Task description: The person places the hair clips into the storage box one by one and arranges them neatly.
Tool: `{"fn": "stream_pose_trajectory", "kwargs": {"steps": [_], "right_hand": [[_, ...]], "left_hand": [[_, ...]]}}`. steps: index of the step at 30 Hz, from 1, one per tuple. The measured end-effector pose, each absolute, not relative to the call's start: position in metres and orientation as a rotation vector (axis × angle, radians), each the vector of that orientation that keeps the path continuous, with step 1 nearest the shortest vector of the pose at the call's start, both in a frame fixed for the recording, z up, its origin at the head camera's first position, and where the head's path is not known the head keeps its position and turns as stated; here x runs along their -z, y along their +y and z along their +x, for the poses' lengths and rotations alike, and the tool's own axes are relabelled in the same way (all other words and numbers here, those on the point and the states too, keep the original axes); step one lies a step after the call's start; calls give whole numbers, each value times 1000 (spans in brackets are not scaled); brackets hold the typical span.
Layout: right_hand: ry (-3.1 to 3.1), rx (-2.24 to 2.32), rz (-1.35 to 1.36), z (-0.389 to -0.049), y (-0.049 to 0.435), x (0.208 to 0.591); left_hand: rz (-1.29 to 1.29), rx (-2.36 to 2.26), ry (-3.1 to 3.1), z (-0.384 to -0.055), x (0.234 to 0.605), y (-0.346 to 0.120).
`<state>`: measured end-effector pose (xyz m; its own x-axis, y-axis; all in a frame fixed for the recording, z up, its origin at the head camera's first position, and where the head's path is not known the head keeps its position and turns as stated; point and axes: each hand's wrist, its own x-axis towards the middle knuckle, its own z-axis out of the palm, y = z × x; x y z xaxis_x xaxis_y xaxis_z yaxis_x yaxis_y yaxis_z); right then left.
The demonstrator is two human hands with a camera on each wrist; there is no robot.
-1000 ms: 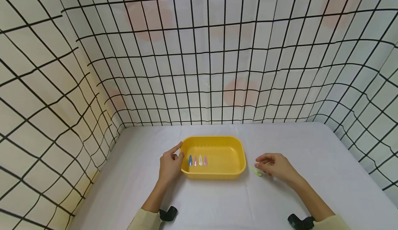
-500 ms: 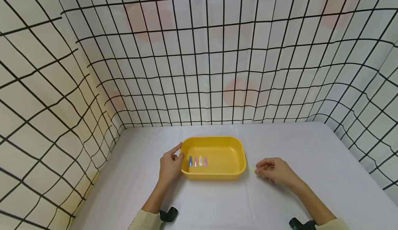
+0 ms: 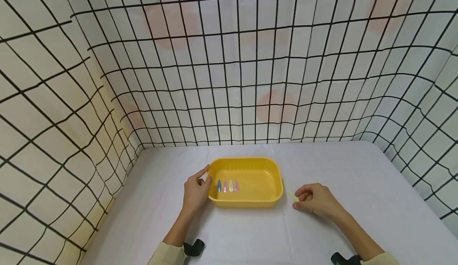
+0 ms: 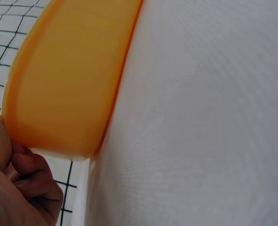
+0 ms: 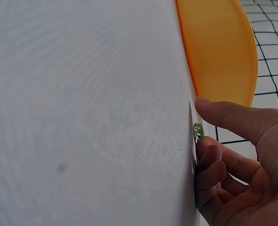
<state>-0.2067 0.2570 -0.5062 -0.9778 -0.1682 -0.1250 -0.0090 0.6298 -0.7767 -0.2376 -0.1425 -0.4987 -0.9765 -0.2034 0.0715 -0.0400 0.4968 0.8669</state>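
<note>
At the left end of a yellow plastic tray (image 3: 247, 203), my left hand (image 3: 195, 192) grips the rim, thumb over the edge. Its curled fingers show against the tray's outer wall (image 4: 63, 84) in the left wrist view. Inside the tray, several snap hair clips line up in a row: a blue clip (image 3: 219, 186), a white clip (image 3: 231, 186) and pink ones. Right of the tray, a green snap hair clip (image 3: 293, 197) lies on the cloth by my right hand (image 3: 318, 201). The right wrist view has this green clip (image 5: 198, 131) between the parted thumb and fingertips.
White cloth (image 3: 250, 237) covers the table. Behind and at both sides stand white walls with a black grid (image 3: 232, 74). A black wrist device (image 3: 194, 248) sits by the left sleeve, with another black device (image 3: 345, 259) by the right sleeve.
My right hand has dipped slightly toward the table, its thumb and fingers closing in, then parting around the green hair clip. The left hand and the tray have stayed in place.
</note>
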Motion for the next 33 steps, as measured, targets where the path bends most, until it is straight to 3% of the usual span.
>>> {"fn": "stream_pose_trajectory", "kwargs": {"steps": [33], "right_hand": [[2865,1099,-85,-211,249,509]], "left_hand": [[187,1475,-2563,-237,501,-144]]}}
